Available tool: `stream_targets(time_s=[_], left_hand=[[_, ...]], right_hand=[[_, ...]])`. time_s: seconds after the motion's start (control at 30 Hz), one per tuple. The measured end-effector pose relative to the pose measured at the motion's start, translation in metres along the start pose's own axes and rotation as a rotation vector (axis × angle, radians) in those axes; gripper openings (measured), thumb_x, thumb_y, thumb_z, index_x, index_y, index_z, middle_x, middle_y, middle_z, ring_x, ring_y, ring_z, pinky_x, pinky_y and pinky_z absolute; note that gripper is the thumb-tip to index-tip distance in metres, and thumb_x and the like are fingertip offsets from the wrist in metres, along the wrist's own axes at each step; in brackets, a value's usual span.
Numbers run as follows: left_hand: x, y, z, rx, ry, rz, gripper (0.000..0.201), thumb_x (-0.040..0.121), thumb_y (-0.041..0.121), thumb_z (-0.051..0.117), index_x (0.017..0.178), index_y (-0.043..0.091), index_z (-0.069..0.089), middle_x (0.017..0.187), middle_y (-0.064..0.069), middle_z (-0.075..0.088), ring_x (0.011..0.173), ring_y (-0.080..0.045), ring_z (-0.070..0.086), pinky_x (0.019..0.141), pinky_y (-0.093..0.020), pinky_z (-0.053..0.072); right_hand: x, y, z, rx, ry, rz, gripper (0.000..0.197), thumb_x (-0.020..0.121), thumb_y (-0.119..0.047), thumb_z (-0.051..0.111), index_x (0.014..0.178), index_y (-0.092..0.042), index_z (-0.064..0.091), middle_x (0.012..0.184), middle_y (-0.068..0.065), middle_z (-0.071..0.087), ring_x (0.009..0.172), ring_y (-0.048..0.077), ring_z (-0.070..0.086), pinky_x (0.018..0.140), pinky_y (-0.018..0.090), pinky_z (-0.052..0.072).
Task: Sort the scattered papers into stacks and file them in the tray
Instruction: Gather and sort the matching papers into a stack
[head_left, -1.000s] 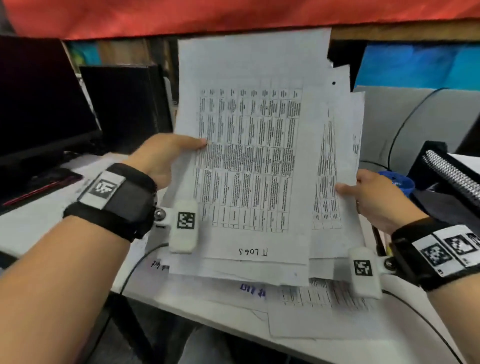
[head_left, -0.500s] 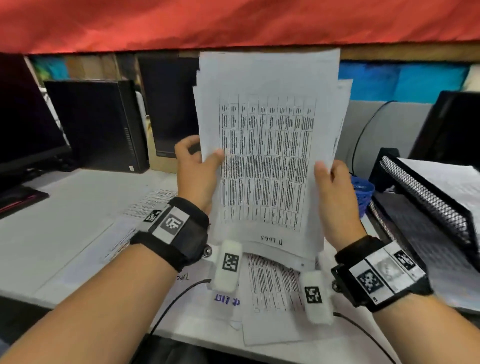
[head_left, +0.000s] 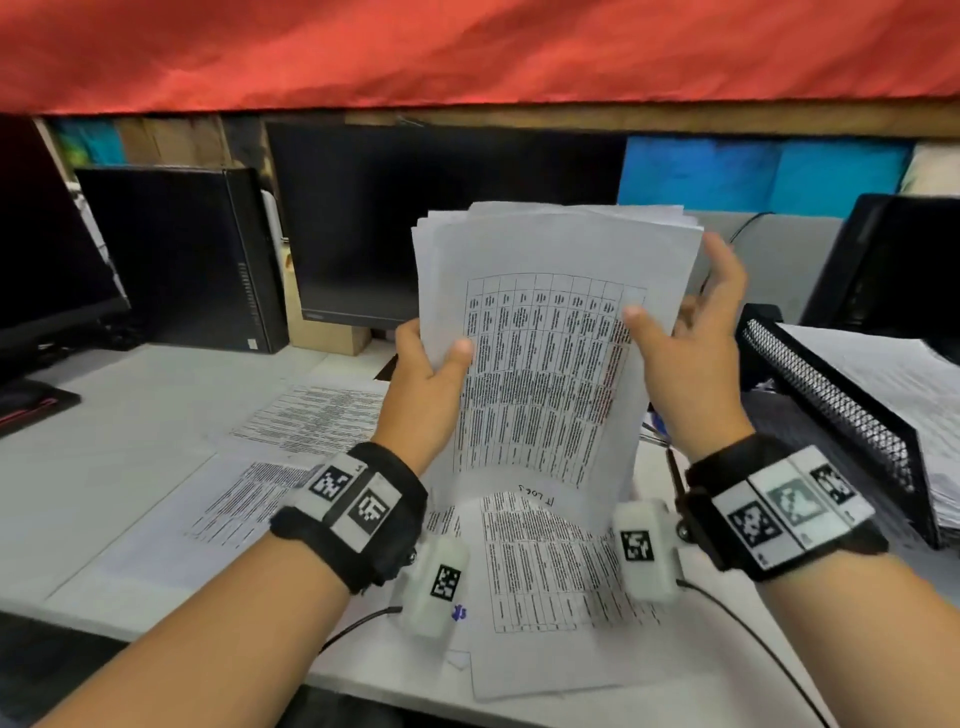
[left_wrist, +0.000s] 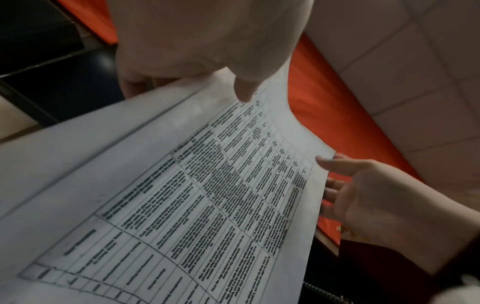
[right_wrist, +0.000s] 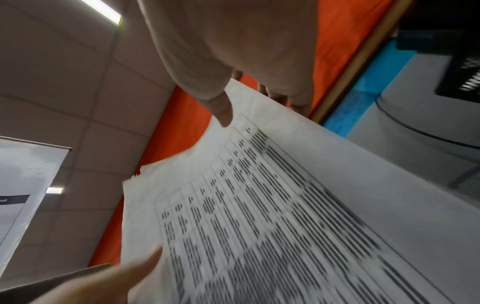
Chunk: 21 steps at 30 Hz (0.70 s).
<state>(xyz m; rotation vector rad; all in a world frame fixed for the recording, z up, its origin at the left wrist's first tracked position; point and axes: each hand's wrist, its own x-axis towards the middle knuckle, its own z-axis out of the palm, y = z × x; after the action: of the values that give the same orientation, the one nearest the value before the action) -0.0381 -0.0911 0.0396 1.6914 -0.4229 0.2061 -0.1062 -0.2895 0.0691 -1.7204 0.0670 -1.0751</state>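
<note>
A stack of printed papers (head_left: 545, 338) stands upright above the desk, its lower edge down by the loose sheets. The top page shows a table of text (left_wrist: 233, 195) (right_wrist: 259, 216). My left hand (head_left: 431, 369) grips the stack's left edge, thumb on the front and fingers behind. Along the right edge is my right hand (head_left: 685, 353): its thumb (right_wrist: 223, 115) touches the front, and its fingers are straight and spread at that edge. A black mesh tray (head_left: 831, 400) at the right holds more paper (head_left: 893, 379).
Loose printed sheets (head_left: 550, 577) (head_left: 311, 415) (head_left: 244, 499) lie on the white desk (head_left: 104, 467). Behind them stand a monitor (head_left: 415, 223), a black computer tower (head_left: 176, 260) and a second screen (head_left: 47, 249) at the left. A red cloth (head_left: 467, 47) hangs overhead.
The uneven sheets have been squared into a neater upright stack. My right hand slid up the right edge and spread its fingers. My left hand kept its grip on the left edge.
</note>
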Motion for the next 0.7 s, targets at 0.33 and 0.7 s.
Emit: stream_targets(time_s=[0.33, 0.7], left_hand=[[0.009, -0.029, 0.000, -0.200, 0.078, -0.134, 0.028, 0.093, 0.023, 0.058, 0.119, 0.028, 0.048, 0.112, 0.011, 0.062, 0.103, -0.006, 0.058, 0.083, -0.021, 0.043], [0.016, -0.023, 0.009, -0.235, 0.131, -0.124, 0.030, 0.102, 0.025, 0.040, 0.132, 0.026, 0.041, 0.105, 0.018, 0.054, 0.103, -0.008, 0.051, 0.085, -0.024, 0.038]], right_hand=[[0.053, -0.029, 0.007, -0.237, -0.056, -0.115, 0.029, 0.094, -0.020, 0.050, 0.122, -0.027, 0.054, 0.124, -0.011, 0.054, 0.107, 0.001, 0.047, 0.085, 0.007, 0.035], [-0.020, 0.052, -0.002, 0.011, -0.166, 0.324, 0.024, 0.096, -0.019, 0.052, 0.119, -0.018, 0.059, 0.108, -0.010, 0.069, 0.097, 0.004, 0.066, 0.090, 0.036, 0.053]])
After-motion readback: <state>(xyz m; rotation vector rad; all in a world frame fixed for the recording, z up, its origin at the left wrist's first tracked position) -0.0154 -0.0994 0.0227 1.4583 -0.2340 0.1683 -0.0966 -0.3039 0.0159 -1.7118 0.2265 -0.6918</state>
